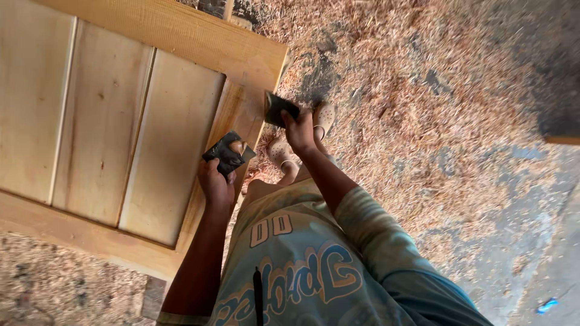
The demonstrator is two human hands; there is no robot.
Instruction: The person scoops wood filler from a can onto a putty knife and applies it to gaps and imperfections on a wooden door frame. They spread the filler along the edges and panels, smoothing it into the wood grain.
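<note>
A panelled wooden door (pixel 121 121) lies flat, long axis running left to right, its right edge under the left hand (pixel 216 184), closed on dark folded sandpaper (pixel 227 153), and the right hand (pixel 299 131), gripping another sandpaper sheet (pixel 279 108), above the shavings-strewn floor (pixel 423 121).

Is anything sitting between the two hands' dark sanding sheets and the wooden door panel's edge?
Nothing visible. The left hand presses its dark sheet on the door panel frame; the right hand holds its sheet right by the panel's edge.
</note>
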